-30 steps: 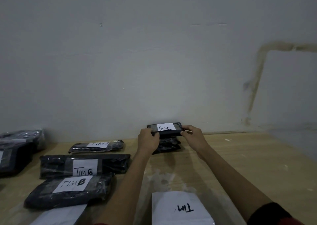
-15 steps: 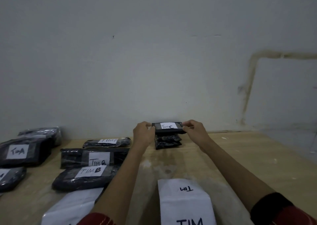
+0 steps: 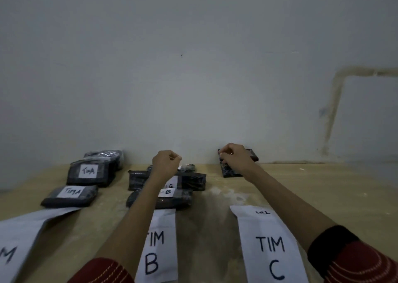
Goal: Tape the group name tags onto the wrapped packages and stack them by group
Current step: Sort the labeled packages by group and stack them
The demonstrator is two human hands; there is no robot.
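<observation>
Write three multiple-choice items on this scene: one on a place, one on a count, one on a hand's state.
1. The right hand is on: A the dark stack beyond the TIM C sheet; B a TIM A package; C the TIM B sheet.
2. White sheets at the near edge: A two; B three; C five.
3. The left hand is: A curled in a fist; B flat on the table; C holding a sheet.
Answers: 1 A, its fingers curl on that stack; 2 B, three lie side by side; 3 A, a fist above the TIM B packages.
</observation>
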